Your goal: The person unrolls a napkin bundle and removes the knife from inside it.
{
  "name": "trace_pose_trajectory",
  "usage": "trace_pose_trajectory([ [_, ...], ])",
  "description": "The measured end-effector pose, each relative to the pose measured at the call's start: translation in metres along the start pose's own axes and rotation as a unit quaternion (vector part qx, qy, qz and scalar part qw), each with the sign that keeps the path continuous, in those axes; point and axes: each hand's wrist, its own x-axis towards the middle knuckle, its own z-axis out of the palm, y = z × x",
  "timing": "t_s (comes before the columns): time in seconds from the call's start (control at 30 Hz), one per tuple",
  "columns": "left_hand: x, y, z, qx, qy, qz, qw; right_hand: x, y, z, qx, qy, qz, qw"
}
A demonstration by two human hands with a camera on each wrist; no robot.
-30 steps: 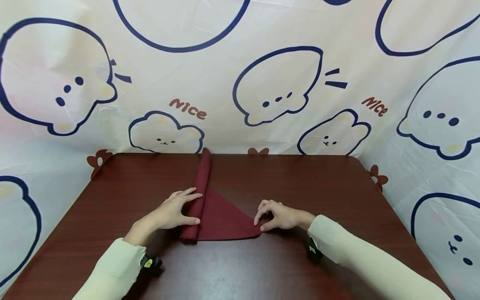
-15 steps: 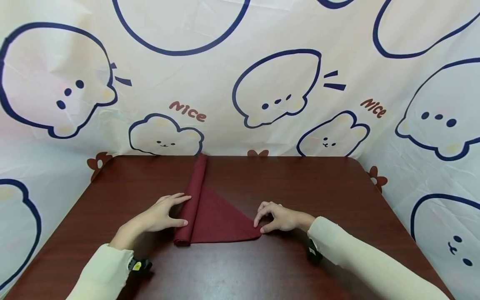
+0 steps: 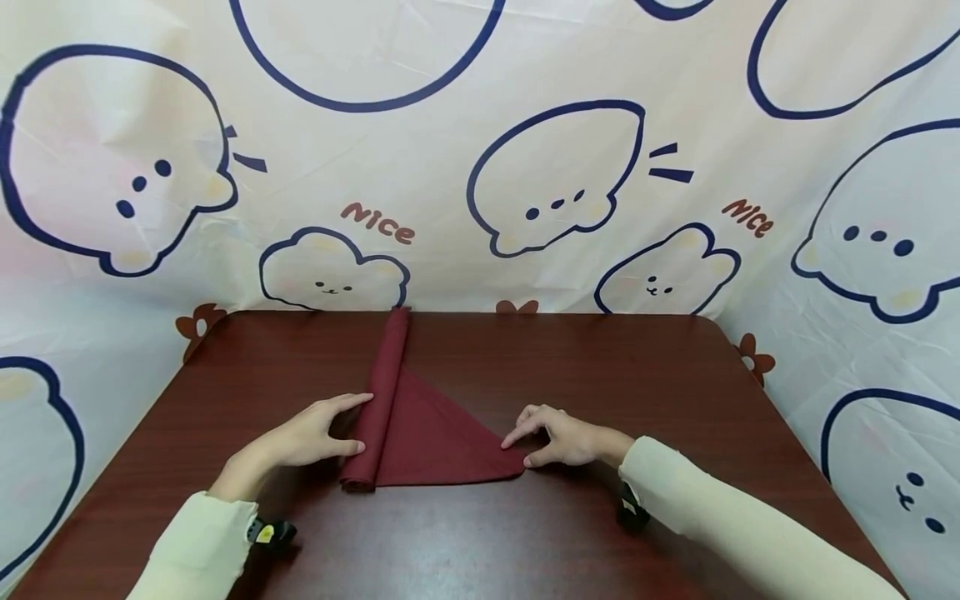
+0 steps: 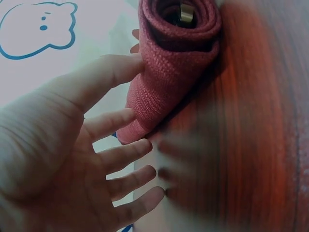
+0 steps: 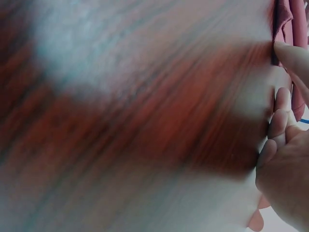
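A maroon woven cloth (image 3: 435, 442) lies on the table, its right part spread flat and tapering to a corner. Its left part is a long roll (image 3: 381, 400) running away from me. Inside the roll's near end, the left wrist view shows a small gold-coloured piece (image 4: 187, 14); what it belongs to is hidden. My left hand (image 3: 303, 433) touches the roll's left side with thumb and index fingertips, its fingers extended and spread. At the right corner, my right hand (image 3: 566, 437) holds the cloth between index finger and thumb, the index tip on top.
The dark brown wooden table (image 3: 600, 358) has rounded far corners. Behind it and at both sides hangs a pale sheet (image 3: 442, 167) printed with cartoon outlines. A black strap device sits at each wrist.
The left hand and the roll have moved left, and more cloth lies flat. The right hand stays at the corner, its index finger now reaching further onto the cloth.
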Motion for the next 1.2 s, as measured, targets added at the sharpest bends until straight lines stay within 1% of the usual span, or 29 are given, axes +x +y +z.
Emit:
trace_pose_trajectory([
  [0.13, -0.003, 0.005, 0.000, -0.009, -0.002, 0.007, 0.9999, 0.000, -0.003, 0.005, -0.015, 0.008, 0.006, 1.000],
  [0.27, -0.005, 0.009, 0.002, -0.003, -0.003, 0.019, 0.9998, 0.002, -0.005, 0.010, -0.029, 0.030, 0.003, 0.999],
  [0.37, -0.004, 0.011, 0.003, 0.001, 0.000, 0.024, 0.9997, 0.003, -0.006, 0.012, -0.040, 0.045, 0.002, 0.998],
  [0.5, -0.001, 0.012, 0.006, 0.001, 0.002, 0.030, 0.9995, 0.000, -0.005, 0.011, -0.051, 0.053, -0.005, 0.997],
  [0.63, 0.005, 0.017, 0.011, 0.000, -0.003, 0.040, 0.9992, -0.011, 0.001, 0.007, -0.048, 0.051, -0.010, 0.997],
  [0.77, 0.016, 0.026, 0.017, -0.001, -0.008, 0.046, 0.9989, -0.024, 0.011, -0.002, -0.033, 0.046, -0.011, 0.998],
  [0.87, 0.025, 0.034, 0.022, 0.007, -0.008, 0.049, 0.9988, -0.032, 0.019, -0.008, -0.025, 0.045, -0.011, 0.999],
  [1.03, 0.036, 0.047, 0.034, 0.015, -0.006, 0.047, 0.9988, -0.051, 0.031, -0.021, -0.027, 0.042, -0.011, 0.999],
  [1.2, 0.046, 0.062, 0.048, 0.002, -0.010, 0.040, 0.9991, -0.073, 0.044, -0.033, -0.029, 0.050, -0.010, 0.998],
])
